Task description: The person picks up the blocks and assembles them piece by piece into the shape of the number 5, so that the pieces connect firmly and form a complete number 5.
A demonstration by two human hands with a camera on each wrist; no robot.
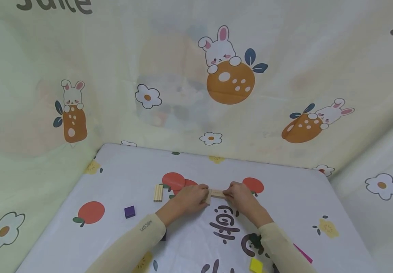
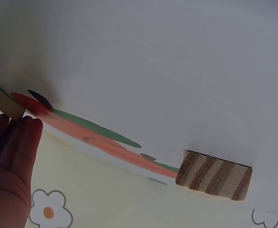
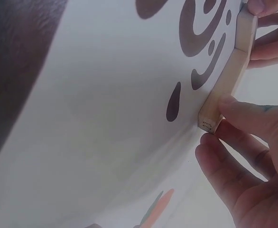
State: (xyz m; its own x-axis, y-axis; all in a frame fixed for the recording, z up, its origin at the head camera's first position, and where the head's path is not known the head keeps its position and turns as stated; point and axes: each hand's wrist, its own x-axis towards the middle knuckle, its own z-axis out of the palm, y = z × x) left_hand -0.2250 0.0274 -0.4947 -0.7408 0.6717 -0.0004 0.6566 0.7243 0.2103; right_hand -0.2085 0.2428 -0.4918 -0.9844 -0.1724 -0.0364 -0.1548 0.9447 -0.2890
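In the head view my left hand (image 1: 192,198) and right hand (image 1: 245,200) meet near the middle of the table. Between thumb and fingers, the right hand pinches a plain wooden block (image 3: 225,85) by its near end, which bears the number 23. The left hand holds a second wooden block (image 3: 246,29), its thumb on the near side and fingers behind. End to end, the two blocks lie on the cloth at a slight angle, touching in the right wrist view. The left wrist view shows the left hand's fingertips right at its block (image 2: 5,102).
Left of the hands stands a striped wooden block (image 1: 158,193). A purple block (image 1: 129,212) lies farther left, and a dark block (image 1: 164,236) is partly hidden by the left sleeve. Near the right sleeve are a yellow block (image 1: 256,265) and a pink strip (image 1: 303,253). Printed curtains (image 1: 176,125) enclose the table.
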